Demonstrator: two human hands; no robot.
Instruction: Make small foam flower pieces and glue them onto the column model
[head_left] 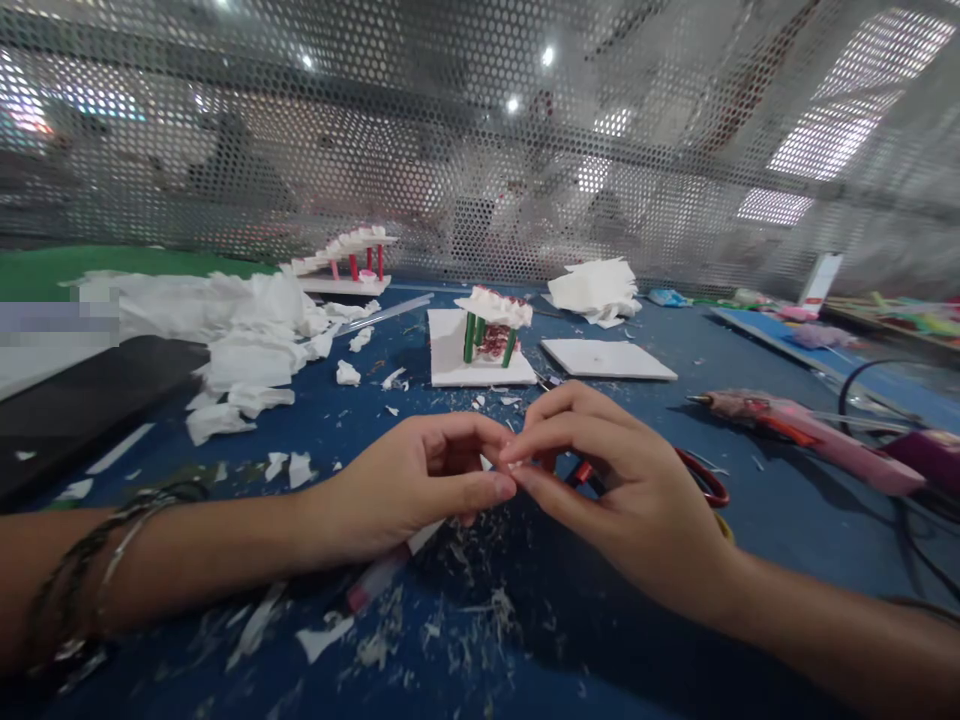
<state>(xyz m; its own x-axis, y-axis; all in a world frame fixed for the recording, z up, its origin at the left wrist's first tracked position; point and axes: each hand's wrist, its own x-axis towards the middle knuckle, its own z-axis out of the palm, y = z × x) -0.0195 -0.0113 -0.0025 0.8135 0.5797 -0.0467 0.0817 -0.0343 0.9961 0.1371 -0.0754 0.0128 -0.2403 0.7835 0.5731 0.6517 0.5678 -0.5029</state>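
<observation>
- Over the blue table [795,535], the left hand [420,470] and the right hand [622,475] are meeting at their fingertips, both palms partly open, thumbs and index fingers closing together; whether they are gripping something tiny between them cannot be told.
- Just beyond the joined fingertips, a green-posted model [491,340] is standing upright on a white base [448,350], near both hands but not touching either.
- Two small models are showing in all: the second, a red-posted model [367,262], is standing farther back to the left.
- At least three green posts are holding up the nearer roof (others may be hiding behind).
- One loose white board [607,358] is lying flat beyond the right hand, with one crumpled white wad [594,290] sitting behind it.
- One pink glue gun [817,430] is resting well to the right, its nozzle pointing toward the hands.
- One red handle loop [721,488] is peeking out behind the right hand.
- One slim tube [382,575] is lying below the left hand.
- Many white scraps, too many to count, are littering the table.
</observation>
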